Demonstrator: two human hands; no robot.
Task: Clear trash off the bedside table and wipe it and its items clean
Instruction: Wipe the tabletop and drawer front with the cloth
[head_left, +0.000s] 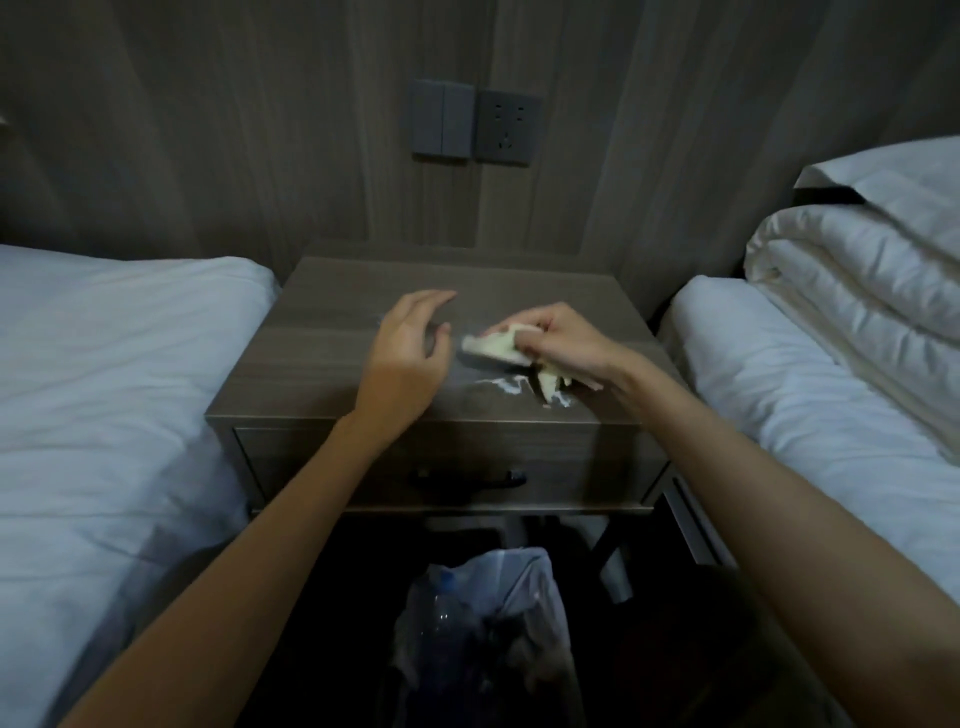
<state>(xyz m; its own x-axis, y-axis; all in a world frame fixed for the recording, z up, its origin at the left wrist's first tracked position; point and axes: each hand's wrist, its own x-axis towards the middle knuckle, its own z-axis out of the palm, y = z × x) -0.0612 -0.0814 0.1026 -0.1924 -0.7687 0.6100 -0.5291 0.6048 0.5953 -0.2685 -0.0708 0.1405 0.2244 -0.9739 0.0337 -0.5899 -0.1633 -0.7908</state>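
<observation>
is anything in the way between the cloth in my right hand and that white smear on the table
Nothing visible does. The white smear lies near the front edge of the bedside table, right beside the cloth that the right hand grips. The left hand hovers open further left, off that path.

A white-sheeted bed (104, 364) lies to the left and another bed (779, 405) to the right. On the right one a folded cream quilt (857, 291) is stacked, with a white pillow (893, 176) on top of it. Behind stands a dim wood-grain wall (208, 130), bearing a grey double switch (441, 118) and, just beside it to the right, a grey socket (506, 127).
</observation>
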